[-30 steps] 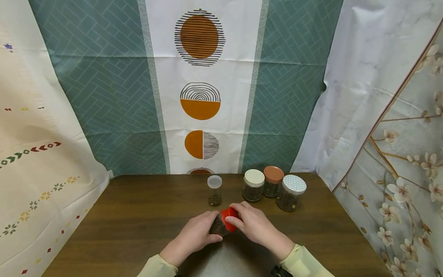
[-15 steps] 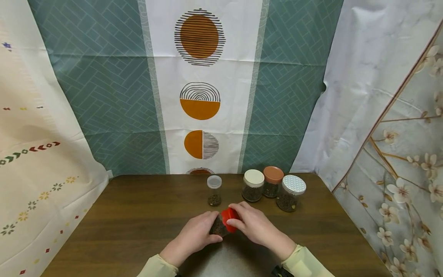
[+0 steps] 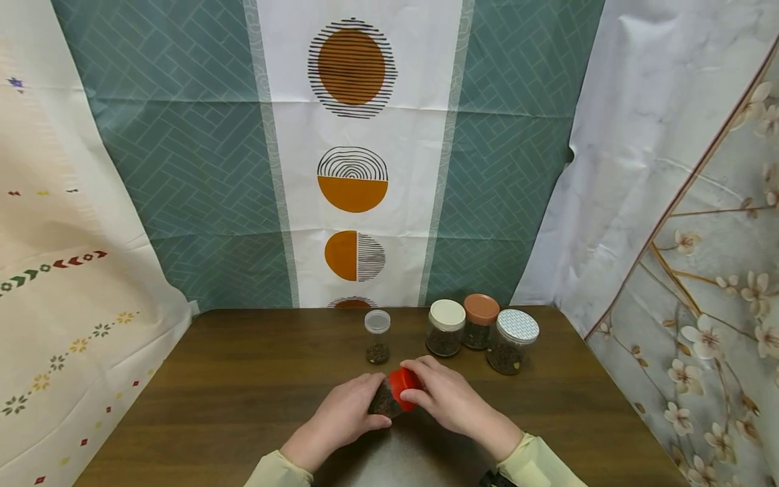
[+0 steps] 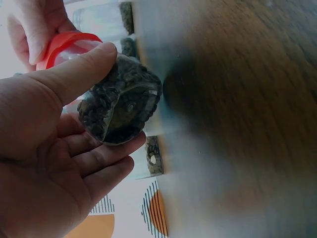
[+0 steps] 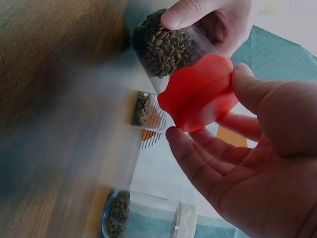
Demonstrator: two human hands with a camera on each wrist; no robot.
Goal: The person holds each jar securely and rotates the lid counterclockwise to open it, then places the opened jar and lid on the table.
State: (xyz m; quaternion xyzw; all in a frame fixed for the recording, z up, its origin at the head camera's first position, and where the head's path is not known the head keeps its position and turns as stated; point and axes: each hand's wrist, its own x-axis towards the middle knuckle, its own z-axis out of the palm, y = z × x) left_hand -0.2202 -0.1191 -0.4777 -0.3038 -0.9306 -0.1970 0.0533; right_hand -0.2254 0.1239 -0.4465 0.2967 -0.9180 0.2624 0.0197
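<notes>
A clear jar (image 5: 166,49), part filled with small brown seeds, is held tilted over the near middle of the table. My left hand (image 3: 343,414) grips its body, thumb on one side and fingers on the other. Its dark, seed-covered base faces the camera in the left wrist view. At the jar's other end is a red lid (image 5: 200,94) with a lobed edge. My right hand (image 3: 447,399) grips that lid between thumb and fingertips. The lid sits at the jar's mouth; its far side is partly hidden by the fingers.
Behind the hands, a slim jar (image 3: 377,338) with a pale lid stands upright on the brown table (image 3: 243,358). To its right are jars with a cream lid (image 3: 447,315), an orange lid (image 3: 481,308) and a patterned lid (image 3: 518,325). Patterned cloth hangs behind.
My right thumb and fingertips have shifted slightly along with the red lid. The left hand keeps its grip on the jar, and the standing jars have not moved.
</notes>
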